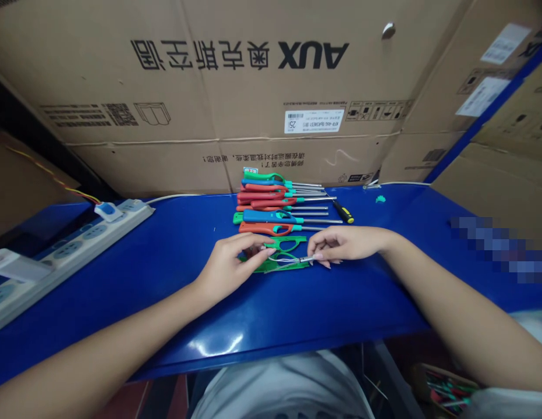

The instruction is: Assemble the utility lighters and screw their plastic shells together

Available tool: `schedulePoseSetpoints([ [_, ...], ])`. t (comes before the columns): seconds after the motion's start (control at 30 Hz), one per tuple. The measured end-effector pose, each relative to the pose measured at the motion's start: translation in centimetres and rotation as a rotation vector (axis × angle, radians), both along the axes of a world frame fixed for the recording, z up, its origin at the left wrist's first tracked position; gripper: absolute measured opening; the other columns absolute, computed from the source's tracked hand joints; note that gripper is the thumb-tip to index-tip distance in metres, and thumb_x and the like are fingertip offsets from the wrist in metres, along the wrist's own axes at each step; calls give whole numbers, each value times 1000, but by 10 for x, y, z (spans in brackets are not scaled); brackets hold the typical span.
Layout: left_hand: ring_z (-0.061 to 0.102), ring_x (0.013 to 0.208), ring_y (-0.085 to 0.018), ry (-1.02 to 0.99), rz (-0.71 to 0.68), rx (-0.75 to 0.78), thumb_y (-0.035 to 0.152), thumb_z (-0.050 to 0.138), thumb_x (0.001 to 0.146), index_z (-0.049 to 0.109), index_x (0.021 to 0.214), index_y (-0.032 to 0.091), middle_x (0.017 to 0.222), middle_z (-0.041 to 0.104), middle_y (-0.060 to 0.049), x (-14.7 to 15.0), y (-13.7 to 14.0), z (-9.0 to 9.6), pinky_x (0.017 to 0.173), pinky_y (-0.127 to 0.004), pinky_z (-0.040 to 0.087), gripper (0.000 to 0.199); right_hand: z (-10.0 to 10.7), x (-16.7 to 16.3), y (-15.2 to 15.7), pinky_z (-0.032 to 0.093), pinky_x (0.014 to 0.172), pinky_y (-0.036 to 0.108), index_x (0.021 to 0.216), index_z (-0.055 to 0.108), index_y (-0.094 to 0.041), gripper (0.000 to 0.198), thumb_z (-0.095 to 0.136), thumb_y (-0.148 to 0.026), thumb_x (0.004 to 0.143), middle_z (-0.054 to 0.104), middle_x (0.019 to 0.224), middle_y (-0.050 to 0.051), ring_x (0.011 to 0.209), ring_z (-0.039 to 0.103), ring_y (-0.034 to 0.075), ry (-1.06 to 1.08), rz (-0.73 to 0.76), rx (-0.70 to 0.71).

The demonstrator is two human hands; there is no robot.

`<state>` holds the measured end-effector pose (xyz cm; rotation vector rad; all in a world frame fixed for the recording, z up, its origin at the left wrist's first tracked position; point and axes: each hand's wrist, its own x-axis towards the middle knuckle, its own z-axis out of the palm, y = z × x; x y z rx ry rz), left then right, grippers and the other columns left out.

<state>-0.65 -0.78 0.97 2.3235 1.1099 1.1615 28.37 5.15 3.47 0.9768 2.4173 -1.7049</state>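
In front of me on the blue table lie open green lighter casing halves (292, 241), with trigger-guard loops showing. My left hand (229, 259) is over their left end, thumb and forefinger closed at thin white wires (284, 260); its curled fingers hide whatever else is there. Those wires run right to a small metal nozzle (306, 259), pinched by the fingertips of my right hand (347, 241). A thin metal rod slants below the wires across the green casing. Just beyond my hands, several stick lighters (271, 228) in red, blue and green lie side by side, metal tubes pointing right.
A yellow-black screwdriver (343, 212) lies right of the lighters, near a teal scrap (380, 199). A white power strip (74, 256) with plugs runs along the left. Cardboard (236, 93) walls the back. Below right is a box (449, 389) of lighter parts.
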Motion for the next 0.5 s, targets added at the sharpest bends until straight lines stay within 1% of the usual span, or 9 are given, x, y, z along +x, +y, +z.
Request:
schedulePoseSetpoints([
  [0.07, 69, 68, -14, 5, -14, -73, 34, 69, 91, 76, 92, 18, 83, 77, -3, -1, 3, 0, 63, -22, 55, 17, 2, 0, -1, 42, 59, 22, 102, 62, -14, 39, 65, -50, 89, 62, 76, 0, 62, 51, 9, -21, -4, -23],
  [0.17, 72, 77, -16, 75, -84, -127, 32, 67, 93, 77, 89, 19, 87, 79, -3, -3, 7, 0, 70, -24, 56, 17, 3, 3, -1, 45, 61, 24, 99, 65, -13, 39, 68, -50, 87, 61, 74, 0, 62, 53, 10, -18, -15, 12],
  [0.27, 73, 86, -18, 148, -140, -98, 28, 62, 96, 77, 96, 19, 93, 78, -4, -5, 9, 2, 80, -26, 57, 18, 4, 6, 1, 47, 70, 27, 98, 69, -13, 39, 69, -51, 85, 64, 84, 3, 75, 59, 13, 16, -23, 142],
  [0.33, 73, 89, -18, 203, -160, -56, 26, 60, 97, 76, 100, 19, 96, 77, -5, -7, 8, 2, 82, -27, 56, 17, 5, 6, 2, 47, 74, 28, 98, 71, -14, 39, 71, -50, 84, 66, 90, 5, 82, 59, 15, 9, -26, 228],
  [0.4, 71, 91, -18, 258, -165, -11, 24, 58, 98, 74, 102, 18, 97, 75, -6, -7, 8, 1, 82, -28, 56, 18, 6, 5, 1, 47, 73, 28, 97, 72, -14, 39, 73, -50, 81, 66, 88, 4, 81, 58, 15, -25, -37, 268],
  [0.5, 70, 92, -19, 313, -167, 19, 22, 54, 99, 72, 105, 17, 99, 72, -7, -7, 7, -1, 83, -30, 57, 19, 6, 0, -1, 46, 69, 27, 92, 72, -15, 40, 76, -52, 77, 65, 81, 3, 76, 58, 15, -80, -48, 287],
])
